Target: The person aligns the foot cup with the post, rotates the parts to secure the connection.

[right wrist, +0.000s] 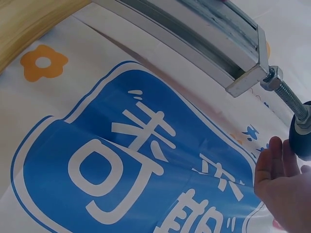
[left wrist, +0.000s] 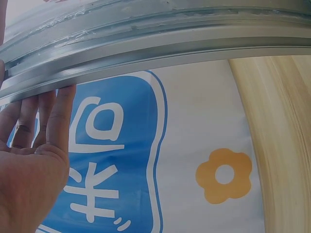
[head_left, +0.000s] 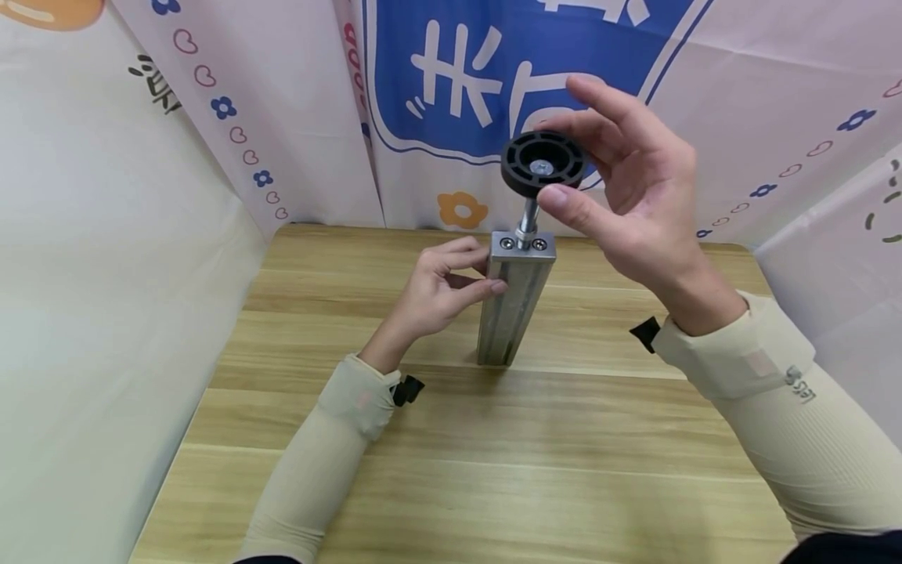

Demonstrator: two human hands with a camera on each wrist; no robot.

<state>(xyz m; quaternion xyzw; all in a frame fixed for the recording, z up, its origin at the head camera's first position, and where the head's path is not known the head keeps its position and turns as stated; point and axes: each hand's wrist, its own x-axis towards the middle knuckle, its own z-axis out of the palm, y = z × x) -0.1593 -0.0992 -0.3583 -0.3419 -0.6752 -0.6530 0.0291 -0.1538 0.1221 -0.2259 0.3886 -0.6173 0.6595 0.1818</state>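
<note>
An aluminium profile (head_left: 517, 301) stands upright on the table, capped by a metal end plate (head_left: 523, 254) with two screws. Out of the plate rises a threaded rod (right wrist: 290, 98) with a nut (right wrist: 272, 78), topped by a round black levelling foot (head_left: 520, 178). My left hand (head_left: 437, 294) grips the profile near its upper end, thumb on the near face and fingers round the far side. Thumb and fingers of my right hand (head_left: 644, 180) hold the levelling foot at its rim; part of the fingers is hidden behind it.
The wood-grain table (head_left: 493, 501) spreads beneath both arms. Close behind its far edge hangs a printed cloth (head_left: 437, 188) with blue and white lettering and an orange flower. White cloth walls (head_left: 106, 274) stand left and right.
</note>
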